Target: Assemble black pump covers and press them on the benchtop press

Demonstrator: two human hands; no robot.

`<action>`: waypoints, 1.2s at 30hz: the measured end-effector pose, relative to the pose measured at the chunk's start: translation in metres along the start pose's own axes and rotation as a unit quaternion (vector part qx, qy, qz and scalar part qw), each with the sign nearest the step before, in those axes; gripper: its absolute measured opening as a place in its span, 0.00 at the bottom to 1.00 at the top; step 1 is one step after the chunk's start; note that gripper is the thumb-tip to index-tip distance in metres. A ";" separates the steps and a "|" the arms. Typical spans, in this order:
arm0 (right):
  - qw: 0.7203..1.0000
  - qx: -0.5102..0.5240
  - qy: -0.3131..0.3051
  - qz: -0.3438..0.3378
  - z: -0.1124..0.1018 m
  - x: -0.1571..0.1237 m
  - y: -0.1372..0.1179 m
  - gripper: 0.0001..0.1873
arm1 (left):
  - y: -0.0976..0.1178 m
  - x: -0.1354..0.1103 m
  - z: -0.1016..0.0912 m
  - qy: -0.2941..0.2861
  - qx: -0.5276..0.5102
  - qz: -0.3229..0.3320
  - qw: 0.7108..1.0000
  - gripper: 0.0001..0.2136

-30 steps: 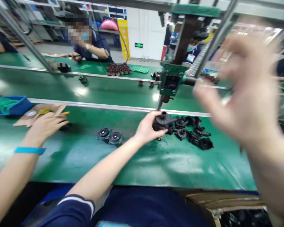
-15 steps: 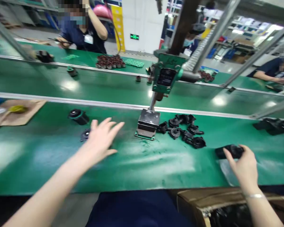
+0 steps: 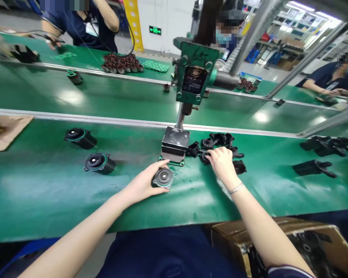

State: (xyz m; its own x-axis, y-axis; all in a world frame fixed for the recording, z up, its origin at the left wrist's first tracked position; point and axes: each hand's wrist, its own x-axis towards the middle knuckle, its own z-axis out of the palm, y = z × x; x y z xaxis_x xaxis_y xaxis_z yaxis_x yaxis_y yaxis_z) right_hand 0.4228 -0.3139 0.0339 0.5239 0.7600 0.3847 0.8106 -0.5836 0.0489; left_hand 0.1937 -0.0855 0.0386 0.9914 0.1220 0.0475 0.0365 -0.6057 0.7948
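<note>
My left hand (image 3: 145, 183) is wrapped round a small black motor (image 3: 164, 177), its round top with a pale centre facing up, just in front of the press base. Over the cluster of black plastic pump covers (image 3: 207, 143), my right hand (image 3: 222, 164) pinches one black pump cover (image 3: 203, 157); its fingers partly hide that cover and its neighbours. Two more black motors with green rings stand on the left of the green bench: a rear motor (image 3: 85, 139) and a nearer motor (image 3: 103, 164).
A green hand press (image 3: 194, 73) with a black block (image 3: 175, 139) stands mid-bench. At right lie a black cylindrical assembly (image 3: 310, 168) and several similar pieces (image 3: 324, 144). An open carton (image 3: 229, 241) sits below the front edge. Co-workers sit across the bench.
My left hand has moved right and closed round a motor. My right hand has let go of the black assembly at right and moved left to the pump covers. The view has shifted.
</note>
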 end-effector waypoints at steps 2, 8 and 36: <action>1.000 0.022 -0.008 -0.017 -0.002 -0.007 -0.008 0.18 | -0.003 0.003 0.017 0.020 -0.060 0.007 0.998 0.39; 0.994 0.090 -0.024 -0.064 -0.008 -0.054 -0.040 0.17 | -0.010 -0.001 0.047 0.075 -0.220 -0.031 0.972 0.43; 0.982 0.163 0.019 -0.091 -0.058 -0.017 -0.129 0.15 | -0.011 -0.013 0.060 0.104 -0.116 0.055 0.986 0.32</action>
State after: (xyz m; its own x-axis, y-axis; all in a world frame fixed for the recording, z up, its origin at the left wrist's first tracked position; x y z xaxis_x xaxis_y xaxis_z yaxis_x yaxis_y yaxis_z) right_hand 0.2938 -0.2679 0.0742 0.3579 0.8279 0.4320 0.9337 -0.3121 -0.1754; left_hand 0.1884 -0.1274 -0.0068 0.9399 0.2390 0.2441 -0.1225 -0.4313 0.8939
